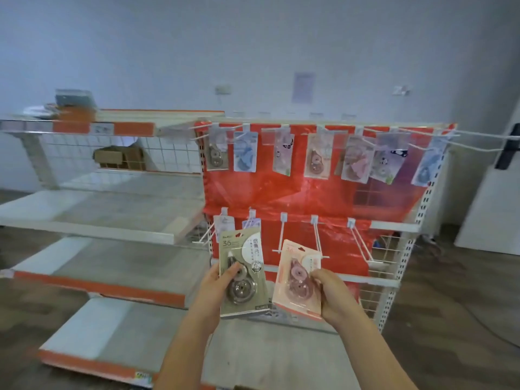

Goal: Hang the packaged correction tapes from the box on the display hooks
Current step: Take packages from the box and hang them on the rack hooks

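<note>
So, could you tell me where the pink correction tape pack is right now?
In the head view it sits low and centre-right, gripped by the right hand: the pink pack is beside the grey pack in the left hand, before the lower hooks.

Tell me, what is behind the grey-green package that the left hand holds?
Behind the grey-green package, held by the left hand, two hung packages show above its top edge, against the red backing sheet. The package covers their lower parts and the hooks there.

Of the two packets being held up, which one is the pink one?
The pink packet is the one in the right hand, leaning to the right. The packet in the left hand is grey-green and stands nearly upright.
</note>
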Tool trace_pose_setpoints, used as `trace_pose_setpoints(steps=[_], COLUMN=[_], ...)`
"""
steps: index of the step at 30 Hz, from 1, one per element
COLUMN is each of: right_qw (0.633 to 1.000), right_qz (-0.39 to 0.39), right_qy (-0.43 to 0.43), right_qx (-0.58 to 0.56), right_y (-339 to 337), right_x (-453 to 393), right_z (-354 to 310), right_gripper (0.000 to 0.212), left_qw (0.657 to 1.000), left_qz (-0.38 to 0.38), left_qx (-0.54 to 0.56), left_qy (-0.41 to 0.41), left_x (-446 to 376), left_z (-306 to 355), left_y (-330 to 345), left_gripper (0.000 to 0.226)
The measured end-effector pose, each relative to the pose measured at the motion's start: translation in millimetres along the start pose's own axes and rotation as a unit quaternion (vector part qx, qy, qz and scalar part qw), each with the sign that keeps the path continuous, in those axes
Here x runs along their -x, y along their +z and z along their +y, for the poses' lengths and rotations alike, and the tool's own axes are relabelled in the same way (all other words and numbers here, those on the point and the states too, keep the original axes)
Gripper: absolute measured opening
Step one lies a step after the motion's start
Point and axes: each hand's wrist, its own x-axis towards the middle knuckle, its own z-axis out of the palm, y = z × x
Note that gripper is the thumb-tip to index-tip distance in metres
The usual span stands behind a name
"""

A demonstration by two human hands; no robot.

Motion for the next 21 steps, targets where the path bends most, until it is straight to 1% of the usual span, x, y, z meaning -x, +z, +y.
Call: trace_pose_setpoints(steps=[3,6,9,13,15,18,21], right_qw=[1.0,0.999,0.997,0.991,0.989,0.986,0.985], right_qz=[-0.005,-0.018,-0.041,-0.024,-0.016,0.011,0.018], right_qy=[-0.012,-0.027,-0.047,-0.082,-0.094,-0.123,-0.14], right_qx=[0.018,0.027,0.041,0.105,0.113,0.111,0.101], right_y=[7,12,23,51,71,105,137], right_x=[-9,-24,-41,-70,-87,-120,-145], right_z=[-1,0,1,5,2,-1,-2], right_gripper=[0.02,0.024,0.018,0.018,0.018,0.016,0.015], left_qw=[1.0,1.0,1.0,0.999,0.999,0.999,0.998], left_qz=[0.012,0.022,0.021,0.031,0.032,0.027,0.017], left_qx=[0.006,0.012,0.008,0.007,0.014,-0.019,-0.038], left_qy=[-0.003,0.0,0.003,-0.003,0.002,0.026,0.051], left_x=[-6,-13,-23,-54,-80,-125,-162], left_z=[2,2,6,16,27,45,65], left_y=[-2,-6,-14,-39,-55,-81,-101], left_gripper=[0.019,0.017,0.016,0.025,0.029,0.024,0.017])
